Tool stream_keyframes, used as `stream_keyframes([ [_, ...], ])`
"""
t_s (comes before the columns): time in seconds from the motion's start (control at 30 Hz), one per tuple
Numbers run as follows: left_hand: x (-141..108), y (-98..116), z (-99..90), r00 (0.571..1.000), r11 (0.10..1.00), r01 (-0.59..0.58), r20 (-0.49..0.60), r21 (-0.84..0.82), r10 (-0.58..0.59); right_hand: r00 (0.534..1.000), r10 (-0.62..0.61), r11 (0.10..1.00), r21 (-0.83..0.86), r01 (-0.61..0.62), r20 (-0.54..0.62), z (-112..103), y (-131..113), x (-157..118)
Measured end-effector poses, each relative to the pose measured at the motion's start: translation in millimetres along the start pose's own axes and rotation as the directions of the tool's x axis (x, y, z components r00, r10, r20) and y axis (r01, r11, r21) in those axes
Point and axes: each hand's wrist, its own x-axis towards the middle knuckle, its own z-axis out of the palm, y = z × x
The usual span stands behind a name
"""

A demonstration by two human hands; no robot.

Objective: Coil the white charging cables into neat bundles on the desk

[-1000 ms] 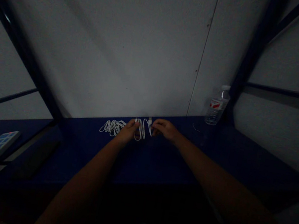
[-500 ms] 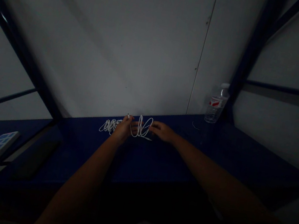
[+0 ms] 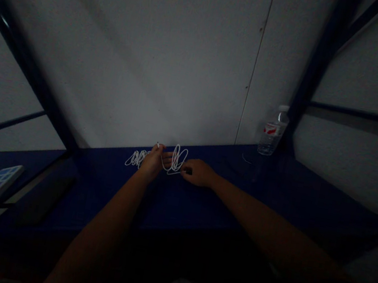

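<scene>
Basically, the work in hand looks like gathering a white cable into loops, prob. partway thru, since the turns hang loose & uneven betw. the hands. The L hand seems to pinch the cable's slim plug end betw. thumb & forefinger, its other fingers stretched to the right, tips at the loops' left edge. The R hand has its fingers curled in at the loops' right side, w/ a low strand running up to the fingertips; too dim to tell if they grip it. So the cable sits just right of the L palm & just left of the R hand, over the far part of the blue tabletop, near the wall. Next move, I'd judge, calls for a firm hold on the plug end while the slack is laid evenly against the other turns, else they'd slip apart. Bundled white cables lie just left of the L hand, partly hidden by it; a clear plastic bottle stands well apart, far right.
</scene>
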Motion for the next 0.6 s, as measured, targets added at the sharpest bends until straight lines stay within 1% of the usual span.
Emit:
stream_keyframes([
  [0.03,3.2,0.0,-3.6,0.999,0.999,-0.024,-0.027,0.022,0.025,0.997,0.058,0.997,0.051,-0.055,-0.058,-6.2,3.7,-0.1],
  [0.07,6.5,0.7,-7.6,0.997,0.997,-0.055,-0.058,0.044,0.058,0.984,0.138,0.983,0.141,-0.121,-0.113,-14.4,8.8,-0.6],
  [0.1,9.6,2.1,-11.9,0.990,0.994,-0.096,-0.096,0.060,0.102,0.962,0.227,0.947,0.267,-0.181,-0.153,-24.4,15.0,-1.5],
  [0.13,12.2,4.7,-16.5,0.979,0.987,-0.144,-0.136,0.065,0.152,0.934,0.314,0.881,0.417,-0.222,-0.167,-36.0,22.2,-3.0],
  [0.17,14.1,8.2,-21.1,0.963,0.979,-0.197,-0.177,0.055,0.203,0.903,0.390,0.790,0.569,-0.228,-0.180,-48.7,29.9,-5.2],
  [0.2,15.2,12.7,-25.9,0.943,0.967,-0.251,-0.217,0.033,0.252,0.870,0.442,0.704,0.686,-0.185,-0.218,-62.0,37.9,-8.0],
  [0.23,15.4,17.7,-30.5,0.921,0.953,-0.301,-0.256,0.008,0.293,0.834,0.476,0.637,0.763,-0.109,-0.279,-75.2,45.5,-11.3],
  [0.27,14.9,22.8,-34.9,0.899,0.940,-0.341,-0.295,-0.005,0.325,0.789,0.505,0.595,0.803,-0.025,-0.350,-87.6,52.5,-14.8],
  [0.3,13.8,27.5,-38.9,0.879,0.930,-0.368,-0.327,0.001,0.348,0.755,0.522,0.589,0.808,0.019,-0.398,-98.4,58.2,-18.2],
  [0.33,12.5,31.3,-42.2,0.869,0.928,-0.372,-0.344,0.023,0.357,0.715,0.541,0.586,0.808,0.057,-0.443,-107.0,62.4,-21.1],
  [0.37,11.0,34.0,-44.4,0.867,0.929,-0.366,-0.345,0.051,0.360,0.680,0.555,0.591,0.803,0.084,-0.479,-112.8,64.9,-23.1],
  [0.4,9.7,35.3,-45.4,0.870,0.931,-0.354,-0.337,0.083,0.361,0.656,0.562,0.596,0.797,0.101,-0.504,-115.7,65.6,-24.1],
  [0.43,8.7,35.1,-44.8,0.877,0.933,-0.340,-0.320,0.114,0.359,0.646,0.563,0.599,0.793,0.112,-0.516,-115.6,64.5,-23.8],
  [0.47,8.1,33.4,-42.7,0.887,0.934,-0.326,-0.294,0.146,0.356,0.654,0.555,0.602,0.791,0.111,-0.514,-112.5,61.7,-22.3],
  [0.53,8.0,26.1,-34.1,0.913,0.932,-0.302,-0.222,0.201,0.344,0.703,0.526,0.610,0.788,0.080,-0.478,-98.7,52.0,-16.6],
  [0.6,8.9,14.6,-21.3,0.950,0.943,-0.250,-0.136,0.218,0.283,0.770,0.501,0.615,0.788,0.004,-0.395,-78.6,38.9,-9.4],
])
